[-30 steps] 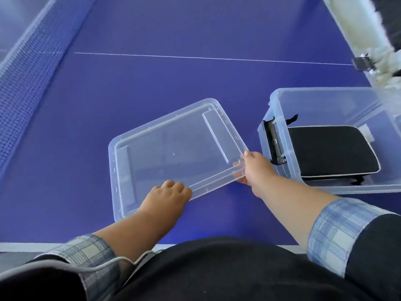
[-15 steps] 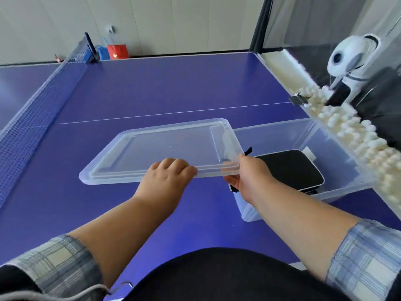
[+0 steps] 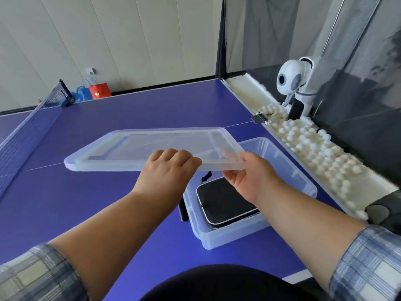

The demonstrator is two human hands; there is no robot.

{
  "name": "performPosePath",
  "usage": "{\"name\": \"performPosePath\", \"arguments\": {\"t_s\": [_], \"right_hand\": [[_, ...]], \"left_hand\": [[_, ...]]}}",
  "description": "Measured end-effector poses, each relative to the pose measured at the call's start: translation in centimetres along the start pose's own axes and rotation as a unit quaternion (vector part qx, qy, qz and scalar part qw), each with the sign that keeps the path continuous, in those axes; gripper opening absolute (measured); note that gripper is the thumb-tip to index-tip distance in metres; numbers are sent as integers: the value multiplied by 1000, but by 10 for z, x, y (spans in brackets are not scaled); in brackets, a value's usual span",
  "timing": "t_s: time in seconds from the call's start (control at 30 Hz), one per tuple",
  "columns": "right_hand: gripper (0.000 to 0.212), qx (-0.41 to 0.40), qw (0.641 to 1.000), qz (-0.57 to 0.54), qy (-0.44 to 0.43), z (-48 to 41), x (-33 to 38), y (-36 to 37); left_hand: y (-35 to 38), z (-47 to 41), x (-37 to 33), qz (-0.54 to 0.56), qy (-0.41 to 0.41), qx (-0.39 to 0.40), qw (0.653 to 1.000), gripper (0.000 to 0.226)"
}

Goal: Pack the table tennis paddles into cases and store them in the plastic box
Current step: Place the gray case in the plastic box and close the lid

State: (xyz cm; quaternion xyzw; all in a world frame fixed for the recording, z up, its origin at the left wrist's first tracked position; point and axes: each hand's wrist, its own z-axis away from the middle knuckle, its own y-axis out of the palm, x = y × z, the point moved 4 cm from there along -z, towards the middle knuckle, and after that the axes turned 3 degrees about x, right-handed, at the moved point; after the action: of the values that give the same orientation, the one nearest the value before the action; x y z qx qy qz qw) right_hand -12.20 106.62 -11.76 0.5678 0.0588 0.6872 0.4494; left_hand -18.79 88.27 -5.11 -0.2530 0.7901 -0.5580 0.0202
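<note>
A person's left hand (image 3: 171,168) and right hand (image 3: 245,172) grip the near edge of a clear plastic lid (image 3: 149,146), fingers curled over its rim and holding it above the blue table (image 3: 152,105). At four o'clock from the lid, the open plastic box (image 3: 290,170) holds a black paddle case (image 3: 223,200).

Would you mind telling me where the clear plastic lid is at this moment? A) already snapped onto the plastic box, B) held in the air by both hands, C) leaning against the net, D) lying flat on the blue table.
B: the left hand and right hand each grip the near edge of the lid, which hangs above the table, with the plastic box open below it.
</note>
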Motion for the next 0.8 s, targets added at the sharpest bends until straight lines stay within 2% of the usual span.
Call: {"name": "performPosePath", "arguments": {"t_s": [0.1,0.27,0.37,0.43,0.47,0.6,0.7,0.8], "right_hand": [[27,52,998,23,-14,2,22,-17],[30,100,995,25,12,-3,44,-66],[39,67,994,78,36,-16,63,-105],[28,34,982,185,17,-29,73,-129],[28,15,967,254,-3,-34,78,-139],[64,-9,860,501,-102,-63,102,-156],[80,35,809,575,-116,-82,109,-148],[73,41,767,629,-119,-93,111,-142]], "left_hand": [[12,-37,-47,23,2,50,998,67],[34,-96,-115,45,-11,139,989,81],[25,-124,-118,28,-51,105,993,73],[14,-139,-113,22,-87,83,993,78],[9,-147,-111,25,-95,85,992,81],[-8,-163,-119,18,-77,95,992,74],[-16,-165,-126,10,-47,103,994,68],[-23,-169,-129,7,-13,108,994,66]]}}
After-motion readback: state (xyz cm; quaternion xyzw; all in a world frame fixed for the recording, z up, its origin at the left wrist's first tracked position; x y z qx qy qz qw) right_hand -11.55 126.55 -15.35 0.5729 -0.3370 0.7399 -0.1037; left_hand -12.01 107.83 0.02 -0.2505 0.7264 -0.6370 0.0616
